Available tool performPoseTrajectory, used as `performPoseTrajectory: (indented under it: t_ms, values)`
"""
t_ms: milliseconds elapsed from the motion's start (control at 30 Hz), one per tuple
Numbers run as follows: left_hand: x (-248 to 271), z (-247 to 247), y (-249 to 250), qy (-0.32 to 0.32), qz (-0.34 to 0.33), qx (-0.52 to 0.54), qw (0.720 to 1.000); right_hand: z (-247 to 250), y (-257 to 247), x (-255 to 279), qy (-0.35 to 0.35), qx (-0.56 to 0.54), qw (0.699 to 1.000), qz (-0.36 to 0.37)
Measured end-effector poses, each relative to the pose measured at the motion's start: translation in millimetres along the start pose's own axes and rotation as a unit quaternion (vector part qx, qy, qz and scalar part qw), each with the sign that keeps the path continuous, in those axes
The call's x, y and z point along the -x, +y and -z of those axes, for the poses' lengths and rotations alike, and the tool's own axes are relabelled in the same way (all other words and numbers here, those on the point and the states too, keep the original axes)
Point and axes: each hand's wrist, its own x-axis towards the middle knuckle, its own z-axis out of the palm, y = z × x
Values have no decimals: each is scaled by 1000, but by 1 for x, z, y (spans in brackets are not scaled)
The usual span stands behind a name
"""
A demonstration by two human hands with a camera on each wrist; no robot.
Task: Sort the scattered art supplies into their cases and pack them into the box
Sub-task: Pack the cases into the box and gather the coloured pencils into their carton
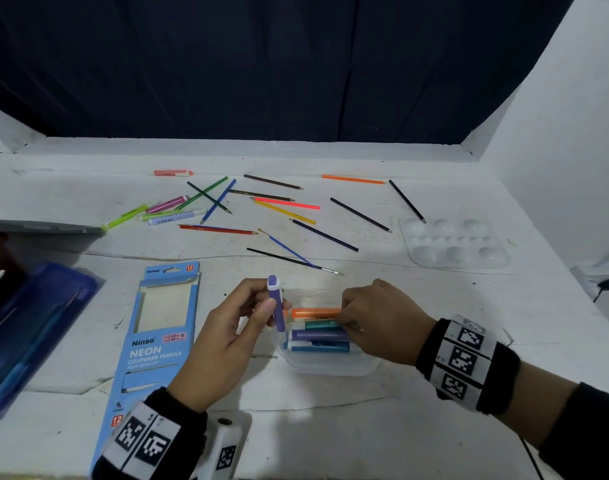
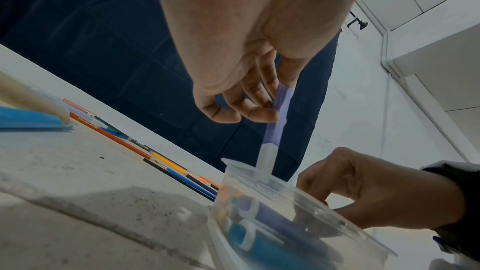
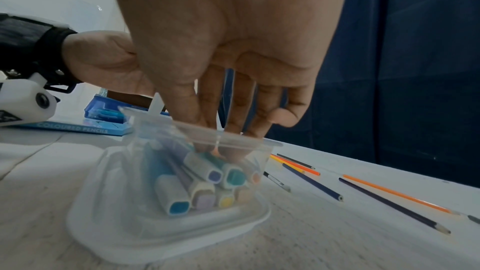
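Right under my wrists sits the clear plastic tub (image 1: 331, 367) on the white table (image 1: 434, 427), with a bunch of markers lying flat in it, an orange one (image 1: 315, 312), a teal one (image 1: 320, 324), a purple one (image 1: 318, 335) and a blue one (image 1: 318, 347) on top. My right hand (image 1: 379, 320) is reaching into the tub, fingers (image 3: 233, 128) straight and close together, tips down on the teal and orange markers, pressing rather than grabbing as far as I can see. My left hand (image 1: 227, 337) is pinching a purple marker (image 1: 276, 303) between thumb and fingertips, held nearly upright, its lower end at the tub's left rim. Just left of that hand is the blue pencil box (image 1: 157, 341), lying flat. Loose coloured pencils (image 1: 285, 213) and a paintbrush (image 1: 296, 252) are scattered further back, well apart from both hands, with a white paint palette (image 1: 455, 244) off to the right.
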Motion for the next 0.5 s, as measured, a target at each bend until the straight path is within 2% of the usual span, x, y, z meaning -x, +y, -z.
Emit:
performPoseTrajectory:
  t_ms: [300, 433, 500]
  values:
    - [-3, -2, 6, -11, -3, -25, 1000, -3, -2, -1, 24, -2, 999, -27]
    - [-15, -9, 12, -68, -53, -102, 991, 2, 6, 5, 87, -52, 993, -52]
    - [-25, -16, 10, -118, -91, -178, 973, 1, 14, 10, 119, -77, 988, -66]
